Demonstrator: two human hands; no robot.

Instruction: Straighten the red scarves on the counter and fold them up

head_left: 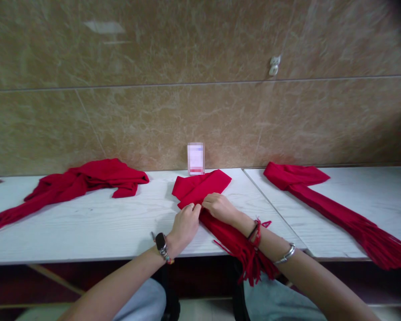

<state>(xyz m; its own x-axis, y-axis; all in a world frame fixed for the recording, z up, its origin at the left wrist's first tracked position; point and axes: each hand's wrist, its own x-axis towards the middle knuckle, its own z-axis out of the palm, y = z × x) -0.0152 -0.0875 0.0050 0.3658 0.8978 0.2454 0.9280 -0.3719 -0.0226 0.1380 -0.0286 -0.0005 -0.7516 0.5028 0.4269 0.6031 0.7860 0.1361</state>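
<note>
A red fringed scarf (203,185) lies in front of me, its upper part folded over in a loop and its tasselled end hanging past the table's front edge. My left hand (186,223) pinches the scarf just below the fold. Close beside it, my right hand (219,207) is also closed on the cloth, knuckles up. The fingertips of both hands nearly meet, and the cloth between them is partly hidden. The fringe passes under my right forearm.
Another red scarf (96,178) lies crumpled on the left of the white table (120,232). A third red scarf (321,200), looped at its top, stretches toward the right front edge. A small card or box (196,158) stands against the tiled wall (173,120). A seam divides the tabletop.
</note>
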